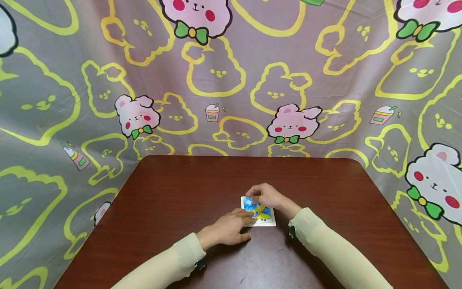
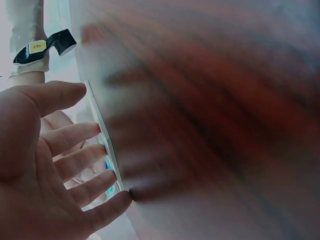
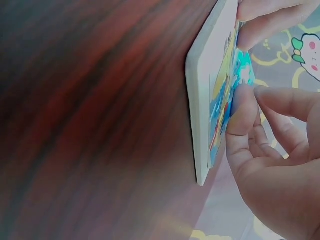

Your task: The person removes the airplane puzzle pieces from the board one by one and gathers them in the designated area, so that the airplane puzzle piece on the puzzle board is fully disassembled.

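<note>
A small jigsaw puzzle board (image 1: 271, 222) with a white border and a blue and yellow picture lies flat on the table. My left hand (image 1: 228, 228) rests at its left side with fingers extended, the fingertips on the picture. The left wrist view shows that hand (image 2: 60, 155) with its fingers spread along the board's edge (image 2: 107, 137). At the far side, my right hand (image 1: 268, 196) has thumb and fingertip together. In the right wrist view, the right hand (image 3: 275, 145) pinches a turquoise and white puzzle piece (image 3: 244, 69) at the picture's surface; part of it is hidden.
The dark brown wooden table (image 1: 180, 184) extends around the board on all sides. A curtain (image 1: 231, 80) with printed bunnies hangs behind the table and along both sides. Dark wrist straps sit at both sleeve cuffs.
</note>
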